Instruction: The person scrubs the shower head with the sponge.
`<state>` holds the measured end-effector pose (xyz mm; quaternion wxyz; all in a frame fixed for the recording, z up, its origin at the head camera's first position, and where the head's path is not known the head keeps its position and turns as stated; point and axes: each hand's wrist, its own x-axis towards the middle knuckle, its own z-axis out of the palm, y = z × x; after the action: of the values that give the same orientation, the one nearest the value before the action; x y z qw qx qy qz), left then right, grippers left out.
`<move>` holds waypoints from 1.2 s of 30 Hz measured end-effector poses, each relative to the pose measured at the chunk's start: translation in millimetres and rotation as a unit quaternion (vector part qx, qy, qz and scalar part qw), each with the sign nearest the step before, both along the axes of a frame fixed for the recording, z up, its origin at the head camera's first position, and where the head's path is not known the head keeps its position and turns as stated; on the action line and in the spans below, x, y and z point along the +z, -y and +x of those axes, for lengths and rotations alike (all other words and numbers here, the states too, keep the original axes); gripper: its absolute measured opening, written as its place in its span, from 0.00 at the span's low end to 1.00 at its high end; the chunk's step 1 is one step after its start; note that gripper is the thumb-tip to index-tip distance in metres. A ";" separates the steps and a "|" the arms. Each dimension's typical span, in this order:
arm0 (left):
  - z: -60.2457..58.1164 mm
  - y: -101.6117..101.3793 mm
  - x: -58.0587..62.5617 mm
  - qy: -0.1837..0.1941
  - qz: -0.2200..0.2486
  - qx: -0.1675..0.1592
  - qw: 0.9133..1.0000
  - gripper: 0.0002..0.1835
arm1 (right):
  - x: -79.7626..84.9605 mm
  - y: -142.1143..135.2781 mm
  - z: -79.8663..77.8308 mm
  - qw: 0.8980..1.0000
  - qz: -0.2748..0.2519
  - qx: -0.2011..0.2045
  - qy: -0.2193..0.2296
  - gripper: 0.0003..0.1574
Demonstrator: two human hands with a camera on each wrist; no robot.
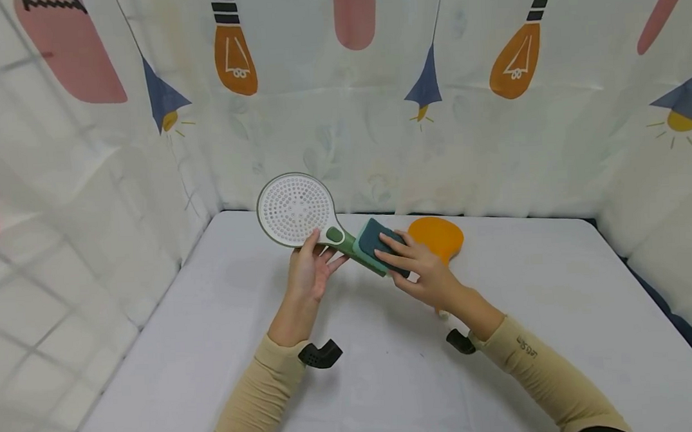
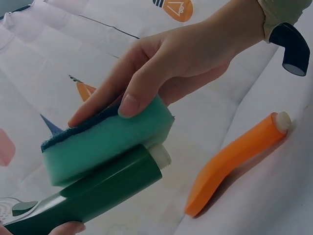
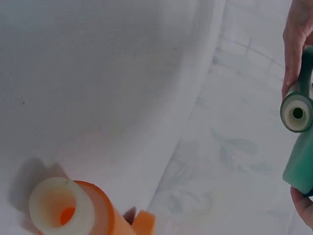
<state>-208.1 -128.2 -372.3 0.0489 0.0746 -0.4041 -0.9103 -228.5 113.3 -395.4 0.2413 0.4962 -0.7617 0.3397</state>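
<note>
A green and white shower head is held up above the table by my left hand, which grips it where the handle meets the round face. The face with its many small nozzles points toward the head camera. My right hand grips a sponge with a dark blue layer and a teal foam layer. In the left wrist view the foam of the sponge lies along the green handle, near its pale threaded end. Only the fingertips of my left hand show there.
An orange shower head lies on the white table behind and below my right hand, partly hidden by it. Its pale hollow end shows in the right wrist view. A printed curtain hangs behind the table and along its sides.
</note>
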 end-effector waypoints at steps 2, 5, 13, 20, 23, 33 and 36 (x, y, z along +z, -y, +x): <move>0.5 0.8 0.1 -0.001 -0.003 -0.001 1.000 0.20 | -0.2 0.4 1.7 1.000 0.020 -0.001 -0.012 0.32; 1.7 1.3 0.1 -0.005 -0.013 -0.004 1.000 0.21 | 1.0 2.6 4.3 0.999 0.045 -0.007 -0.026 0.33; 3.9 -8.2 -4.6 -0.014 -0.060 -0.056 0.997 0.24 | 14.3 24.6 3.8 1.000 0.012 -0.026 -0.011 0.30; 5.0 -10.9 -7.2 -0.012 -0.052 -0.048 0.997 0.25 | 21.0 40.3 4.8 0.998 0.038 -0.052 -0.015 0.28; 4.7 -9.0 -4.4 -0.018 -0.053 -0.035 0.998 0.25 | 22.3 41.2 6.8 0.997 0.050 -0.050 -0.031 0.29; 0.1 4.0 6.2 0.013 -0.025 0.004 1.000 0.24 | 18.6 30.2 3.7 0.987 0.123 -0.006 -0.102 0.33; 0.4 9.0 8.2 0.001 -0.018 0.011 1.000 0.25 | 14.8 21.1 1.5 0.991 0.096 0.010 -0.090 0.32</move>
<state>-207.7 -137.2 -364.1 0.0599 0.0793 -0.4196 -0.9023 -227.0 92.2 -380.6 0.2571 0.5531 -0.7610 0.2212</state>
